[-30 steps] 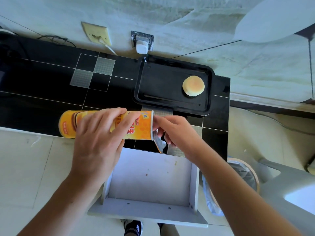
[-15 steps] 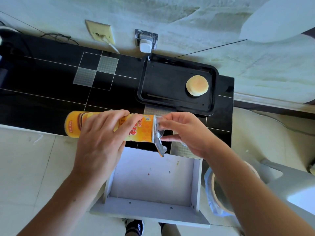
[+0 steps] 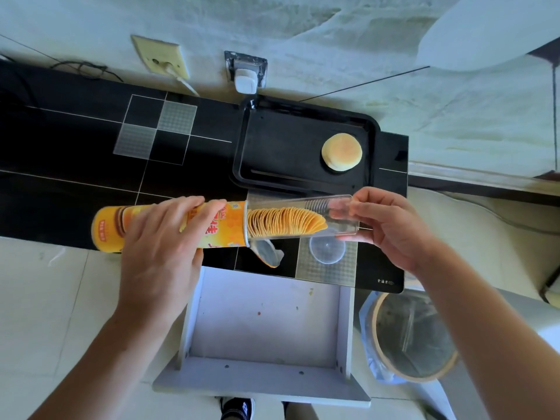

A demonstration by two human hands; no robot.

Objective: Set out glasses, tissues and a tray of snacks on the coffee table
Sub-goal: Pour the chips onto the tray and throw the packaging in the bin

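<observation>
My left hand [image 3: 163, 247] grips a yellow crisp can [image 3: 224, 225], held sideways over the black table's front edge. My right hand [image 3: 391, 225] pinches the end of a clear plastic inner tray [image 3: 342, 213] that sticks out of the can's mouth, with a stack of crisps [image 3: 285, 221] in it. The peeled foil seal [image 3: 268, 253] hangs from the can's rim. A clear round lid [image 3: 327, 248] lies on the table below the inner tray. Behind sits a black serving tray [image 3: 272, 153] with one round bun [image 3: 341, 152] at its right end.
The long black table [image 3: 75, 165] runs along a pale wall with a socket and a plugged charger [image 3: 246, 83]. An open white drawer [image 3: 266, 322] juts out toward me below the table. A lined waste bin [image 3: 412, 334] stands at its right.
The foil seal was peeled off the can's mouth. My right hand then drew the clear inner tray with the crisps out to the right. The clear lid now lies on the table.
</observation>
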